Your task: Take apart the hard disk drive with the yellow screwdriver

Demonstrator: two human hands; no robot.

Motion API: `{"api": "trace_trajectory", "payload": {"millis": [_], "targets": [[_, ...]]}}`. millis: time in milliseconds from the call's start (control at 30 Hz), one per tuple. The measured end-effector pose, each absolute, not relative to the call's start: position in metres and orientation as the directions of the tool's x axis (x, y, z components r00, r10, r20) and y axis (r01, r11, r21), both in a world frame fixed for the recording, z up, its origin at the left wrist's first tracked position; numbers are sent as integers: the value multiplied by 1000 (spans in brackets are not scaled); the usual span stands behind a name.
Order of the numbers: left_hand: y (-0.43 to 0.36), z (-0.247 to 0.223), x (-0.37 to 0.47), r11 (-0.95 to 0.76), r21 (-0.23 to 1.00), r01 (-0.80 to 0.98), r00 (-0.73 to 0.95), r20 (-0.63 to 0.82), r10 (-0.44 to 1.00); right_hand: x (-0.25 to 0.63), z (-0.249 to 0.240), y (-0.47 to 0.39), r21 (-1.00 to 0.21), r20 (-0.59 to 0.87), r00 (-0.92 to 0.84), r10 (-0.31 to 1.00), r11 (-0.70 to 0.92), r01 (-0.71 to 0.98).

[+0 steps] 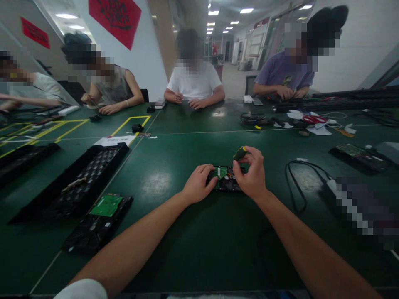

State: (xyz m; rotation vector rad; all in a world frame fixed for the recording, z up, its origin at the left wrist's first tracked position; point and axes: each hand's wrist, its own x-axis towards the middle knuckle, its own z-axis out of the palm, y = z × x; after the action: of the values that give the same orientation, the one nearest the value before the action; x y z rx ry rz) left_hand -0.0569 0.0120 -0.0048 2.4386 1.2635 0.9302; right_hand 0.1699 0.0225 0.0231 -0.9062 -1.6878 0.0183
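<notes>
In the middle of the table lies a black device with a green circuit board point(220, 171), its dark right half showing small parts and a thin orange wire. My left hand point(199, 182) grips its left end, thumb on the near edge and fingers over the far side. Above the right end, my right hand point(252, 174) is closed around a screwdriver point(240, 153) with a dark green and yellow handle, held tilted. The screwdriver's tip is hidden behind my fingers.
A similar black device with a green board point(106, 205) lies at the left, beside a long black tray point(77, 182). At the right are another such device point(358, 158), a looped black cable point(289, 182) and tangled wires point(314, 120). Several people sit across the green table point(174, 145).
</notes>
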Motion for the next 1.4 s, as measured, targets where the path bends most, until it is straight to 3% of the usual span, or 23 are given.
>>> {"api": "trace_trajectory", "payload": {"millis": [1400], "targets": [[12,-5,-57,-583,490,648,422,407,810,172,28,21,-392,857,-55,513,716,578]]}}
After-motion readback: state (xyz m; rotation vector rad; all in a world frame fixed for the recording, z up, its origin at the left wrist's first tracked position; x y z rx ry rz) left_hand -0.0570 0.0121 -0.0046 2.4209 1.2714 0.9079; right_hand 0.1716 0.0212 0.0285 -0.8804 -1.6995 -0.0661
